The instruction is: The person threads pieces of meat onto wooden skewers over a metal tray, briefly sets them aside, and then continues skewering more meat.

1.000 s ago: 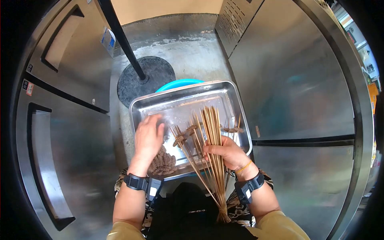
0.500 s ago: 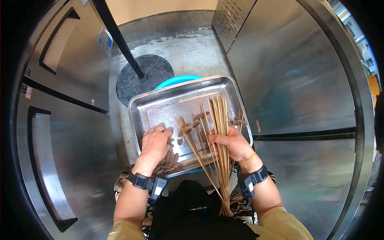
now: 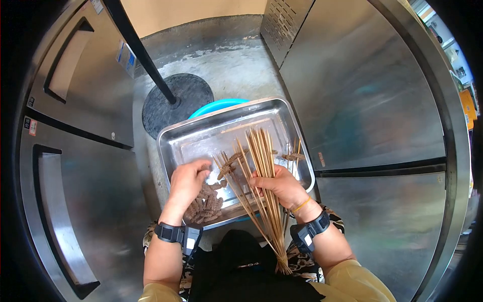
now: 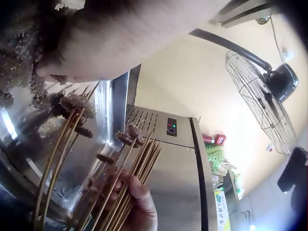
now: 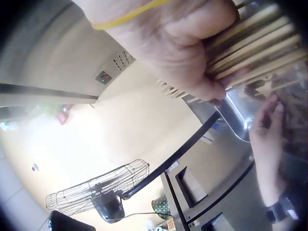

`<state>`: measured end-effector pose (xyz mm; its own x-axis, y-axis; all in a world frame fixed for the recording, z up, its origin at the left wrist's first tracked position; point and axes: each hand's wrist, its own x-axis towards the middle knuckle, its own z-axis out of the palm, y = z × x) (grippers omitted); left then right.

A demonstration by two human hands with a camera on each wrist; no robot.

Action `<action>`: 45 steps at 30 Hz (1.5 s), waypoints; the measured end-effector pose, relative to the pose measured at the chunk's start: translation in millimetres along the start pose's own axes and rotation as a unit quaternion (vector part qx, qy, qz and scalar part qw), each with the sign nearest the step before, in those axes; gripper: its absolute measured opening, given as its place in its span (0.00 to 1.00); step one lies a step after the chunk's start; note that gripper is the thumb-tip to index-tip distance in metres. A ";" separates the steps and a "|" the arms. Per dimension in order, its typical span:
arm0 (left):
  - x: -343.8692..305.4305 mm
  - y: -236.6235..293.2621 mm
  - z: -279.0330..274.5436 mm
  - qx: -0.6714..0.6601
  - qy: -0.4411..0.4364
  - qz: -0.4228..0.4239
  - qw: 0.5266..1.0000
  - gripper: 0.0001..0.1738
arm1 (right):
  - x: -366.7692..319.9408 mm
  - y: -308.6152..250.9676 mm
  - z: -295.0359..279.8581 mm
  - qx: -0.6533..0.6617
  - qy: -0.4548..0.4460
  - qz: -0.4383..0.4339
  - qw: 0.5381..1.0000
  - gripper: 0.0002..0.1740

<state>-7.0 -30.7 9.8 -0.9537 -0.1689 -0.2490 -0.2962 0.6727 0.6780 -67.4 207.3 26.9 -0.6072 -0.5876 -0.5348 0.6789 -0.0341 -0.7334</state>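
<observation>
My right hand (image 3: 284, 187) grips a thick bundle of bamboo skewers (image 3: 264, 166), points upward, above the metal tray. Brown, ridged food pieces (image 3: 229, 165) sit near the tips of several skewers that fan out left of the bundle. Another threaded piece (image 3: 293, 157) shows to its right. My left hand (image 3: 186, 183) is over the tray's left side, fingers bent towards the skewers and thumb below them. Just beneath it lies a pile of the same brown pieces (image 3: 204, 206). Whether a piece is between the left fingertips, I cannot tell.
The shallow metal tray (image 3: 188, 143) rests partly over a blue basin (image 3: 216, 106). Behind it a black pole stands on a round base (image 3: 178, 105). Steel cabinets (image 3: 372, 116) flank both sides. A wall fan (image 4: 262, 96) shows in the left wrist view.
My left hand reached down to the pile half a second ago and has since drawn back up and left of it. The right hand and its skewers have shifted slightly left.
</observation>
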 end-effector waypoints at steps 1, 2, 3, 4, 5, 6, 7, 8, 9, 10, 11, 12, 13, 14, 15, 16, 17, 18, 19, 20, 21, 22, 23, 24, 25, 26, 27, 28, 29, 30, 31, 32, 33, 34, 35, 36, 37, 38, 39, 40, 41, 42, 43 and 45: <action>2.6 -2.1 -1.8 -0.057 0.011 -0.008 0.998 0.13 | 0.5 1.0 1.0 0.008 -0.007 0.001 1.000 0.05; 4.8 -4.4 -2.4 -0.115 0.023 -0.017 0.993 0.13 | 0.6 2.1 1.0 0.006 -0.007 0.003 1.000 0.05; 7.6 -6.7 -0.8 -0.150 0.030 -0.016 0.988 0.12 | 1.0 3.1 1.4 0.003 -0.008 0.006 1.000 0.05; 8.8 -7.8 -1.1 -0.147 0.044 -0.016 0.988 0.12 | 2.0 3.4 2.4 0.000 -0.009 0.009 1.000 0.05; 9.2 -7.0 -1.4 -0.144 0.058 -0.016 0.988 0.12 | 1.2 1.6 5.1 -0.009 -0.006 0.009 1.000 0.05; 9.5 -6.1 -1.3 -0.142 0.072 -0.017 0.987 0.13 | 1.4 1.3 6.5 -0.011 -0.002 0.008 1.000 0.05; 9.1 -3.4 -2.5 -0.089 0.082 -0.033 0.992 0.12 | 1.5 1.3 7.8 -0.013 0.001 0.008 1.000 0.05; 8.7 0.9 -4.3 -0.035 0.091 -0.049 0.994 0.12 | 1.9 1.5 8.6 -0.015 0.005 0.007 1.000 0.05; 8.6 3.6 -5.5 0.018 0.100 -0.064 0.993 0.12 | 2.3 2.6 9.2 -0.018 0.007 0.007 1.000 0.05; 9.6 4.4 -4.5 -0.054 0.090 -0.054 0.993 0.12 | 3.0 4.0 8.9 -0.021 0.011 0.006 1.000 0.06; 11.4 4.1 -3.1 -0.127 0.080 -0.044 0.988 0.12 | 3.8 4.9 9.0 -0.025 0.015 0.004 1.000 0.06; 13.4 4.1 -1.7 -0.199 0.068 -0.032 0.977 0.12 | 3.8 4.4 9.5 -0.030 0.007 0.007 1.000 0.06; 15.9 3.9 -0.2 -0.284 0.058 -0.026 0.957 0.12 | 3.4 3.5 10.2 -0.035 0.000 0.009 0.999 0.07; 18.7 3.6 2.0 -0.367 0.046 -0.020 0.929 0.12 | 3.0 3.1 10.7 -0.039 -0.007 0.011 0.999 0.07; 21.1 6.0 3.4 -0.448 0.033 -0.013 0.894 0.12 | 3.3 3.8 10.4 -0.036 -0.009 0.011 0.999 0.07; 21.5 8.7 2.8 -0.465 0.031 -0.014 0.885 0.13 | 2.8 3.6 11.8 -0.037 -0.010 0.015 0.999 0.07; 20.9 13.0 0.8 -0.482 0.029 -0.016 0.876 0.14 | 2.0 2.9 13.7 -0.037 -0.011 0.020 0.999 0.07; 21.0 16.0 -0.1 -0.499 0.028 -0.017 0.866 0.15 | 1.7 2.7 15.0 -0.038 -0.013 0.024 0.999 0.07; 21.8 17.1 1.1 -0.511 0.027 -0.022 0.859 0.15 | 2.0 4.5 14.7 -0.048 -0.017 0.021 0.999 0.07; 22.6 17.6 2.7 -0.522 0.026 -0.026 0.852 0.15 | 2.0 4.6 15.4 -0.048 -0.021 0.022 0.998 0.07; 23.0 18.1 4.0 -0.534 0.025 -0.031 0.845 0.15 | 2.0 4.5 16.2 -0.049 -0.026 0.022 0.998 0.06; 23.5 18.9 5.0 -0.534 0.032 -0.027 0.844 0.15 | 2.3 4.5 16.8 -0.051 -0.030 0.023 0.998 0.06; 24.0 20.0 5.9 -0.534 0.038 -0.022 0.844 0.15 | 2.2 4.5 17.7 -0.057 -0.030 0.021 0.998 0.06; 24.4 21.1 6.8 -0.533 0.044 -0.018 0.844 0.15 | 1.6 4.5 18.7 -0.063 -0.030 0.019 0.997 0.06; 24.9 22.0 7.3 -0.526 0.049 -0.012 0.849 0.15 | 1.6 4.8 19.5 -0.069 -0.029 0.017 0.997 0.06; 25.2 23.4 7.3 -0.519 0.053 -0.006 0.853 0.15 | 1.7 5.2 19.9 -0.069 -0.031 0.014 0.997 0.06; 25.5 24.7 7.7 -0.511 0.057 -0.001 0.858 0.15 | 1.7 5.7 20.4 -0.069 -0.032 0.012 0.997 0.06; 25.8 26.0 8.8 -0.509 0.063 0.001 0.858 0.15 | 1.6 5.9 20.8 -0.070 -0.033 0.010 0.997 0.06; 25.7 27.6 10.0 -0.507 0.068 0.002 0.859 0.15 | 1.2 4.4 21.3 -0.070 -0.031 0.014 0.997 0.06; 25.6 28.3 10.7 -0.506 0.074 0.004 0.860 0.15 | 1.3 4.5 21.1 -0.070 -0.031 0.015 0.997 0.06; 25.8 28.4 11.0 -0.507 0.072 0.004 0.859 0.15 | 1.5 4.5 20.7 -0.071 -0.032 0.016 0.997 0.06; 26.0 27.9 11.4 -0.509 0.071 0.004 0.858 0.15 | 1.7 4.8 20.4 -0.072 -0.032 0.017 0.997 0.06; 26.2 28.0 11.6 -0.511 0.070 0.004 0.857 0.15 | 2.0 4.9 20.1 -0.069 -0.033 0.019 0.997 0.06; 26.1 28.1 11.7 -0.509 0.072 0.008 0.858 0.15 | 2.3 5.0 19.9 -0.067 -0.033 0.020 0.997 0.06; 25.7 28.4 11.8 -0.508 0.075 0.011 0.858 0.15 | 2.5 5.1 19.9 -0.064 -0.033 0.022 0.997 0.06; 25.3 28.8 12.0 -0.506 0.077 0.014 0.859 0.15 | 2.2 4.6 20.0 -0.066 -0.034 0.022 0.997 0.06; 24.8 29.6 11.7 -0.496 0.080 0.023 0.864 0.15 | 1.6 3.6 20.3 -0.067 -0.034 0.022 0.997 0.06; 24.1 30.6 11.2 -0.485 0.083 0.032 0.870 0.14 | 1.2 2.8 20.7 -0.069 -0.034 0.023 0.997 0.06; 23.6 31.0 11.1 -0.475 0.086 0.040 0.875 0.14 | 1.1 2.5 21.4 -0.068 -0.033 0.022 0.997 0.06; 23.1 31.0 11.5 -0.469 0.086 0.043 0.878 0.14 | 1.1 2.0 21.9 -0.067 -0.032 0.021 0.997 0.06; 22.5 30.9 12.1 -0.463 0.087 0.045 0.881 0.14 | 1.3 1.8 22.2 -0.066 -0.031 0.020 0.997 0.06; 22.1 31.0 12.4 -0.457 0.088 0.048 0.884 0.13 | 1.5 2.1 22.1 -0.068 -0.028 0.022 0.997 0.06; 22.2 31.1 12.5 -0.452 0.087 0.051 0.886 0.13 | 1.8 2.9 21.6 -0.070 -0.025 0.025 0.997 0.07; 22.2 31.5 12.4 -0.442 0.083 0.057 0.891 0.13 | 2.7 4.6 20.4 -0.072 -0.021 0.028 0.997 0.07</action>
<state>-36.8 -4.3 17.1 -0.9529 -0.2904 -0.0879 -0.0529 -0.1262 0.9906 -57.4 189.1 30.7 -0.5504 -0.6189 -0.5604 0.6428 0.1142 -0.7575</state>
